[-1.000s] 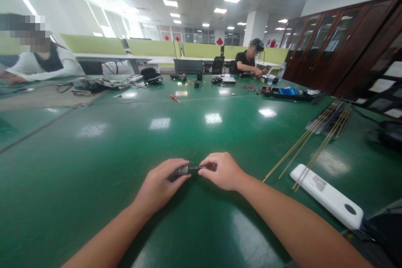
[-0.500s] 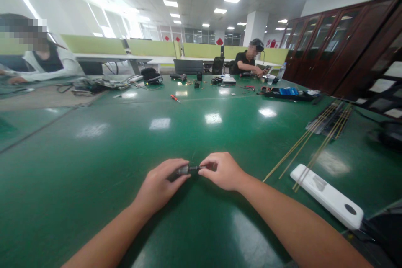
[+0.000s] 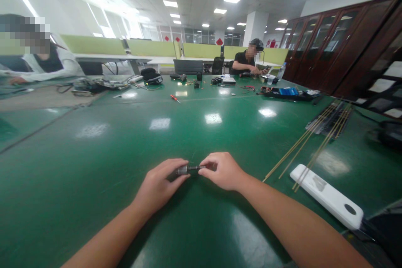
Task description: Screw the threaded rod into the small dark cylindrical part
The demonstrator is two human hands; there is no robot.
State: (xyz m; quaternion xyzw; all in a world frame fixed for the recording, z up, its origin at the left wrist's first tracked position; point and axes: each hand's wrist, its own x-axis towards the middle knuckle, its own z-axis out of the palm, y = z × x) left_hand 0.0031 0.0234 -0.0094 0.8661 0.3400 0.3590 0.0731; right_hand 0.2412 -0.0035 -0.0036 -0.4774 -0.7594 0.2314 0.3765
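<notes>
Low over the green table (image 3: 194, 138), my left hand (image 3: 160, 182) is closed round a short grey metal cylinder (image 3: 182, 170), thumb below and fingers above. A thin dark ridged rod (image 3: 193, 168) sticks out of the cylinder's right end, roughly level. My right hand (image 3: 223, 171) pinches the far tip of that rod between thumb and fingers. Part of the cylinder is hidden inside my left hand, and the fingertips cover the rod's end. Cylinder and rod are too small to tell their exact kind.
To the right, thin brass-coloured rods (image 3: 301, 146) reach over a long white device (image 3: 326, 197). A red screwdriver (image 3: 175, 98) lies farther off. Tools and electronics line the table's back, including a black tray (image 3: 289, 94). Two people sit at the far left and back right.
Both my hands keep their place and grip on the cylinder and rod. The person at the back right has shifted their arms slightly, and the person at the left has moved a little.
</notes>
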